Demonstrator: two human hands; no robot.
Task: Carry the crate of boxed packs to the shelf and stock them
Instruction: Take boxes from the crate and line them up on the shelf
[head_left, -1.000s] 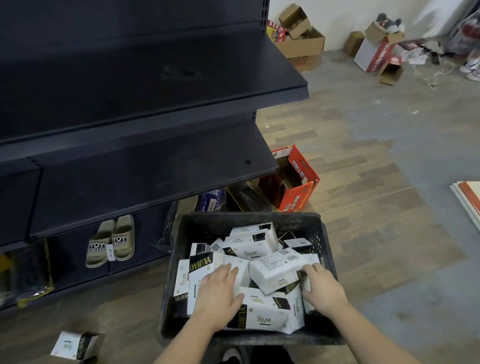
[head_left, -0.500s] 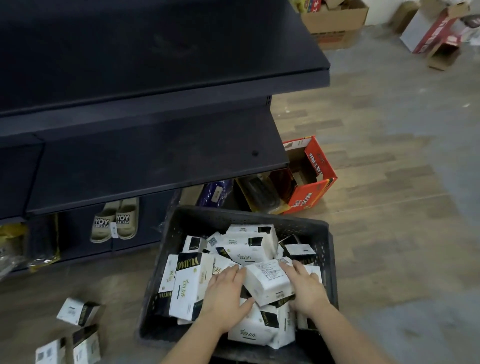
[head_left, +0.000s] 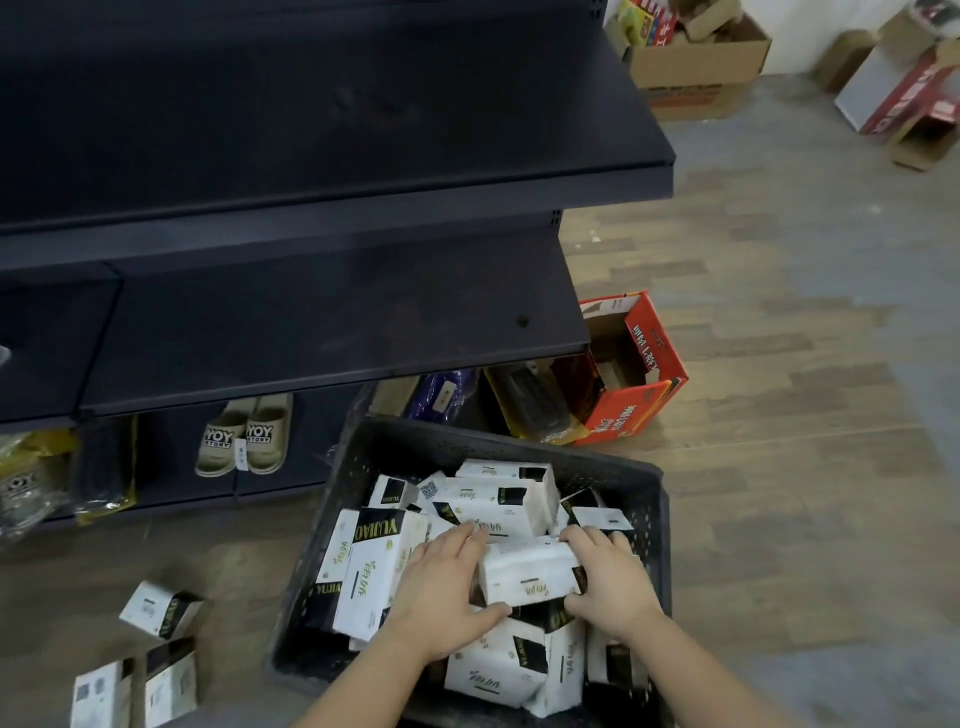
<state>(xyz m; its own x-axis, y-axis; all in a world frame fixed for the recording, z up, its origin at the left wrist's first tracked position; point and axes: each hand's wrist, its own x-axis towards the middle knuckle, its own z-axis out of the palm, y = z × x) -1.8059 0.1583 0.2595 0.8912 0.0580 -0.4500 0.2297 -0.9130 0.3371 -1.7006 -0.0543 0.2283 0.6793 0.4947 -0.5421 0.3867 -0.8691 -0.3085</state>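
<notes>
**Hand and Arm Position**

Both bare forearms are extended forward and downward from the lower edge of the view. The left end of a white pack (head_left: 524, 574) is gripped between the fingers and spread thumb of the left hand (head_left: 441, 587). The right end is clasped by the curled right hand (head_left: 610, 582).

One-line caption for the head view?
Left hand and right hand hold a white pack in the crate by the shelf.
</notes>
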